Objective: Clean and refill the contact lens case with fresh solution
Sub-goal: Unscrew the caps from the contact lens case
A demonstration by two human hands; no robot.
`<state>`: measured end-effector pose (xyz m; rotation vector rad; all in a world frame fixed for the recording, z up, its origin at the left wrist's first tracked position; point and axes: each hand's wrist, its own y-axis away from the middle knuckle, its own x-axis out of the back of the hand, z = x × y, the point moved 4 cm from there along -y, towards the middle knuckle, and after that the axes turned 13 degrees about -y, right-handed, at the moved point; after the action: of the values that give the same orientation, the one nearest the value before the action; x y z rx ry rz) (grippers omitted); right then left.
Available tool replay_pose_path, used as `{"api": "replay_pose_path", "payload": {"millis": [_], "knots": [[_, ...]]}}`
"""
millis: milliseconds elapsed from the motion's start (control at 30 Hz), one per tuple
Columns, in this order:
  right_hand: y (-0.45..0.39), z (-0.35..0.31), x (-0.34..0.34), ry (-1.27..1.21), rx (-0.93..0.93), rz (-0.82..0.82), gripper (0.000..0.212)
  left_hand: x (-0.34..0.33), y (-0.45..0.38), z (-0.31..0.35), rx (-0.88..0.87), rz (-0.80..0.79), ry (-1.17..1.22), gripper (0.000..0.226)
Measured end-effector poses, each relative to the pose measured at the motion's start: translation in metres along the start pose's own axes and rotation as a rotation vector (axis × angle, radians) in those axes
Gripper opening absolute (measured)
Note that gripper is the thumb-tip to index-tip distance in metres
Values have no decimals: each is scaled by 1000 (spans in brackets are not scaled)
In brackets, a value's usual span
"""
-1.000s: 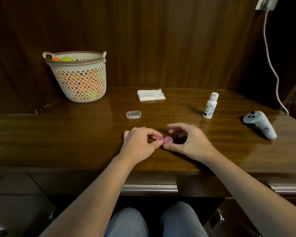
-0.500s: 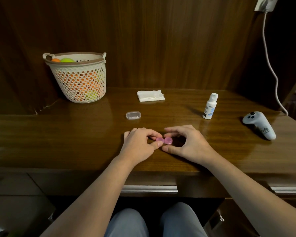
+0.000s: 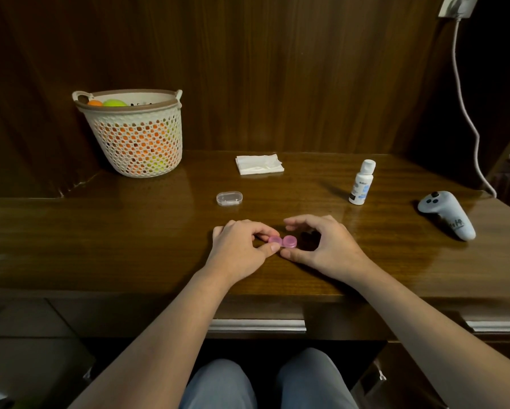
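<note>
A pink double-well contact lens case lies on the wooden desk near its front edge, both caps on. My left hand pinches the left cap between thumb and forefinger. My right hand arches in a C around the right cap, thumb just in front of it and forefinger a little behind it, with a gap showing. A small white solution bottle with its cap on stands upright at the back right. A folded white tissue lies at the back centre.
A small clear plastic box lies behind my hands. A perforated basket with orange and green balls stands at the back left. A grey controller lies at the right, with a cable hanging on the wall behind it.
My right hand's fingers have spread slightly away from the right cap. My left hand and the case stay where they were.
</note>
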<state>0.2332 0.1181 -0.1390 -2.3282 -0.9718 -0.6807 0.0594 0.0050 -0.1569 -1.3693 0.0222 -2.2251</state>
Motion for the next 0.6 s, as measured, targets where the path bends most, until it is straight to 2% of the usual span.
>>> {"api": "replay_pose_path", "payload": {"millis": [233,333,500,600], "knots": [[-1,4,0,-17,2,1,40,-1,-1,-2,8,-13,22,19],[-1,6,3,-111,23,41,32,-2,-1,-2,5,-12,24,17],[-3,18,19,-129,-49,342,10,-3,-1,-2,16,-6,35,15],[-6,27,30,-45,-130,425,24,-3,-1,-2,16,-8,38,16]]}}
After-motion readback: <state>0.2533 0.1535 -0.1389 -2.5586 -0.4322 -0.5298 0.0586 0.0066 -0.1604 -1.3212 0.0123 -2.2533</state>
